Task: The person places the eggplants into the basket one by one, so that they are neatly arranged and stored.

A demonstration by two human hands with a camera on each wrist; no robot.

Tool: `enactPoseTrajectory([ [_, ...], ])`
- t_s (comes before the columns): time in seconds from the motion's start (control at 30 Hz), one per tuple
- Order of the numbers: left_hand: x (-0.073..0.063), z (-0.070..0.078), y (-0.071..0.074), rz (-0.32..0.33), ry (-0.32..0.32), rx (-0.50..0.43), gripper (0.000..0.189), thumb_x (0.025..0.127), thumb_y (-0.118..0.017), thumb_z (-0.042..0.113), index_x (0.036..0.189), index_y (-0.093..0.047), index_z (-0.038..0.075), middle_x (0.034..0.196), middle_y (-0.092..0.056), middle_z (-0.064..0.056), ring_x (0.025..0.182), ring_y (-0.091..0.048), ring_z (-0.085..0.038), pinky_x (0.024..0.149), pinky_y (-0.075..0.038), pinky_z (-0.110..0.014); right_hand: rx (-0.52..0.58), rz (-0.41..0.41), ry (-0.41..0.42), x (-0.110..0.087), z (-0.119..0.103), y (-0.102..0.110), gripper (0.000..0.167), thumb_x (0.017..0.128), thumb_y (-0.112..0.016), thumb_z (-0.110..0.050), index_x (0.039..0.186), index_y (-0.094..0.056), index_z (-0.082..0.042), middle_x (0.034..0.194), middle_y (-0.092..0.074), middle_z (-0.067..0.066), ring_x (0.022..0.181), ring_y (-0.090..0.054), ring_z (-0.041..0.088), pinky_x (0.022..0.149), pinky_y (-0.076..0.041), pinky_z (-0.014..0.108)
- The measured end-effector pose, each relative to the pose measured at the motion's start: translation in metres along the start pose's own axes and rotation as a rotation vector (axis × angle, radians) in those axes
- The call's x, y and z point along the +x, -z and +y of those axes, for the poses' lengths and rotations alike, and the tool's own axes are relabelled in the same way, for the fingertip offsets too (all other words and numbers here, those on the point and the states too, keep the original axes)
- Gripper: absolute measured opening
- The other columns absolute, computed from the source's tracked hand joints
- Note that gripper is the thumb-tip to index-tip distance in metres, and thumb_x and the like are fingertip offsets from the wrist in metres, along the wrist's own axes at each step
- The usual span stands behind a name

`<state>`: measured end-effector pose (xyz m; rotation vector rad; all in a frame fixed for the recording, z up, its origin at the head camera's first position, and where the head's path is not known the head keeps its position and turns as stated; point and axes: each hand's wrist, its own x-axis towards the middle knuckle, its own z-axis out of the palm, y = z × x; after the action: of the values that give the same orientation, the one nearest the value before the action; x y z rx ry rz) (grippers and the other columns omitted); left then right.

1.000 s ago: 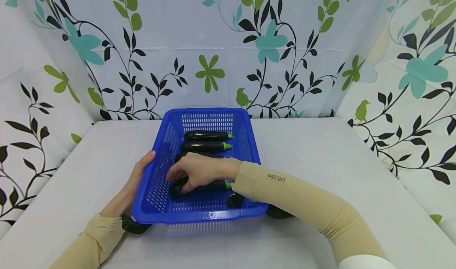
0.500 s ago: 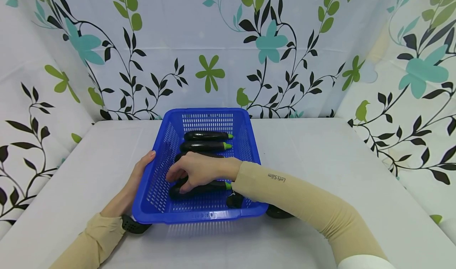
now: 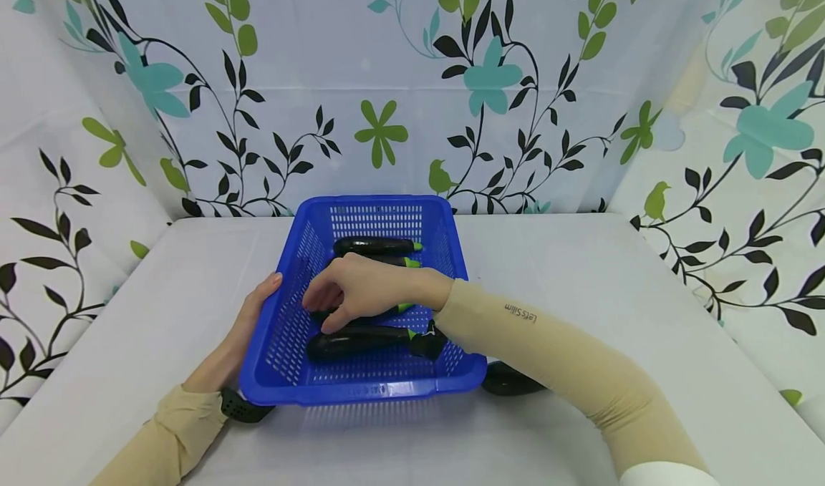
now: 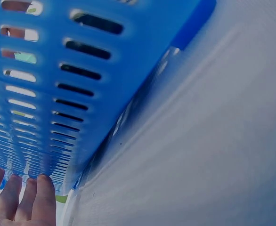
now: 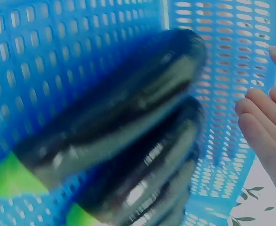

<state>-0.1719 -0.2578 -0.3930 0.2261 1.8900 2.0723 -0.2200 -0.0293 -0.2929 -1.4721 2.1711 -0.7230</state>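
Note:
My right hand (image 3: 361, 289) hovers over the eggplants in the blue basket, fingers bent loosely downward with nothing held. Nearest below it lies the front eggplant (image 3: 361, 341), with another eggplant (image 3: 387, 313) partly hidden by the hand. The rearmost eggplant (image 3: 374, 245) shows whole, green stem to the right. In the right wrist view the fingers (image 5: 260, 113) stand apart from the glossy eggplants (image 5: 114, 108). My left hand (image 3: 248, 310) rests against the left side of the blue basket (image 3: 380, 393); its fingers (image 4: 44, 197) lie straight along the outer wall.
A dark glossy rounded thing (image 3: 510, 379) lies on the white table (image 3: 554, 257) right of the basket, partly behind the right sleeve (image 3: 548, 343). Black wrist devices sit at the left wrist (image 3: 243, 407) and right wrist (image 3: 428, 341). A patterned curtain (image 3: 309, 56) surrounds the table.
My right hand has risen off the front eggplant and moved slightly back, leaving that eggplant in the basket. More of the dark thing beside the basket shows. The left hand stays put.

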Motion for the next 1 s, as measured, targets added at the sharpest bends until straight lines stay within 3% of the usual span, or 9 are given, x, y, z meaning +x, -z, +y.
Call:
enactPoseTrajectory([
  [0.33,0.000,-0.001,0.002,-0.012,0.017,0.017,0.076,0.098,-0.020,0.066,0.161,0.001,0.030,0.159,-0.020,-0.021,0.127,-0.047,-0.030,0.096,-0.046,-0.050,0.021,0.086,-0.016,-0.030,-0.011,0.029,0.036,0.088,-0.077,-0.013,0.122,-0.068,-0.004,0.116,-0.071,0.006,0.103,-0.067,0.007,0.091,-0.052,0.022],
  [0.53,0.001,-0.001,0.003,-0.018,-0.003,0.018,0.076,0.098,-0.021,0.065,0.161,-0.001,0.026,0.153,-0.028,-0.018,0.123,-0.052,-0.024,0.096,-0.047,-0.048,0.057,0.140,-0.016,-0.056,-0.010,0.041,0.037,0.088,-0.078,-0.014,0.123,-0.069,-0.005,0.117,-0.071,0.005,0.104,-0.068,0.007,0.093,-0.053,0.027],
  [0.7,0.001,-0.001,0.003,-0.019,-0.002,0.012,0.076,0.098,-0.022,0.064,0.161,-0.003,0.026,0.150,-0.032,-0.015,0.122,-0.053,-0.023,0.096,-0.047,-0.048,0.082,0.182,-0.037,-0.077,-0.008,0.046,0.038,0.087,-0.080,-0.016,0.122,-0.069,-0.007,0.118,-0.071,0.002,0.106,-0.067,0.007,0.094,-0.052,0.028],
  [1.0,-0.002,0.000,0.001,-0.024,0.016,0.020,0.073,0.098,-0.020,0.066,0.160,0.001,0.035,0.161,-0.017,-0.020,0.130,-0.045,-0.032,0.096,-0.046,-0.053,0.098,0.202,-0.040,-0.111,0.002,0.045,0.040,0.088,-0.078,-0.017,0.125,-0.068,-0.008,0.123,-0.069,0.002,0.114,-0.066,0.012,0.097,-0.052,0.031],
])
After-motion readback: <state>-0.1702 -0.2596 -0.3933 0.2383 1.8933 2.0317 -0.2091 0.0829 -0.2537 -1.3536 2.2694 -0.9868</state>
